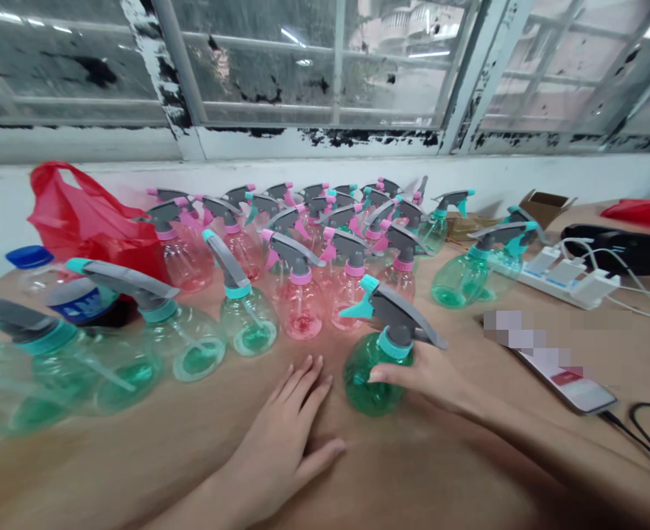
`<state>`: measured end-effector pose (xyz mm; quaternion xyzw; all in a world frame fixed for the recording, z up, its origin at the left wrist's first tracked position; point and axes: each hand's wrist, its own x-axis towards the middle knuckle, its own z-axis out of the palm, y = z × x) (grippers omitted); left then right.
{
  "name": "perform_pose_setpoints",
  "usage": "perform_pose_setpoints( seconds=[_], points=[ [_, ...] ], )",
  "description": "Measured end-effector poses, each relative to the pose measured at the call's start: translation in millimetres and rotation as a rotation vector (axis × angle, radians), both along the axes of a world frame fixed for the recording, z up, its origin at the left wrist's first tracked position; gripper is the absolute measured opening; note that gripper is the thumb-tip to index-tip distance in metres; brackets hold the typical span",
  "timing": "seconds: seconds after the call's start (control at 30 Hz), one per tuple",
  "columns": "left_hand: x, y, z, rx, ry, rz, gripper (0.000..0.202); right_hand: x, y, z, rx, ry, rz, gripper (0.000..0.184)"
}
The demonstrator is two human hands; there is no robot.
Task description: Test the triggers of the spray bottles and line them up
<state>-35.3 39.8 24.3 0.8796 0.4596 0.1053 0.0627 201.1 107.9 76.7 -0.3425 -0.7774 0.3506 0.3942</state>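
My right hand (429, 379) is wrapped round a green spray bottle (372, 379) with a grey and teal trigger head, standing upright on the brown table (413, 471). My left hand (285, 434) lies flat on the table just left of it, fingers stretched out, holding nothing. Behind both stand several pink spray bottles (299, 305) and, to the left, several green ones (250, 316), all with trigger heads fitted.
A red plastic bag (90, 221) and a blue-capped bottle (54, 283) sit at the far left. On the right lie a white power strip (562, 283) with plugs, a phone (570, 375) on a cable, and a cardboard box (548, 206). A window wall runs behind.
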Motion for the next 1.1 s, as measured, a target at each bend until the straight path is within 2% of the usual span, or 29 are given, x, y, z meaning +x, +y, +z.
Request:
perform_pose_setpoints(
  seconds=[0.07,0.13,0.3,0.47,0.6,0.73,0.87,1.0,1.1],
  points=[
    [0,0,-0.2,0.000,0.003,0.002,0.065,5,-6,-8.8,0.021,0.040,0.018,0.079],
    [1,0,-0.6,0.004,-0.005,0.002,0.065,9,-11,-17.8,0.083,0.019,-0.030,0.086],
    [0,1,-1.3,0.012,-0.019,0.006,0.063,12,-23,-30.8,0.193,-0.084,-0.260,0.066],
    [1,2,-0.2,0.040,-0.035,0.019,0.061,10,-26,-26.3,0.180,-0.078,-0.253,0.062],
    [1,2,1.8,0.064,-0.009,0.010,0.059,19,-31,-23.7,0.205,-0.131,-0.285,0.055],
    [-1,4,-1.3,0.117,0.003,0.013,0.058,44,-36,-22.4,0.169,-0.179,-0.363,0.051],
    [-3,7,-7.9,0.177,-0.004,0.004,0.056,82,-36,-18.4,0.105,-0.264,-0.475,0.053],
    [1,9,-9.2,0.215,-0.012,-0.015,0.051,118,-23,-19.1,0.078,-0.263,-0.531,0.058],
    [11,11,-8.0,0.231,-0.021,-0.049,0.045,134,-7,-19.9,0.044,-0.231,-0.546,0.059]
  ],
)
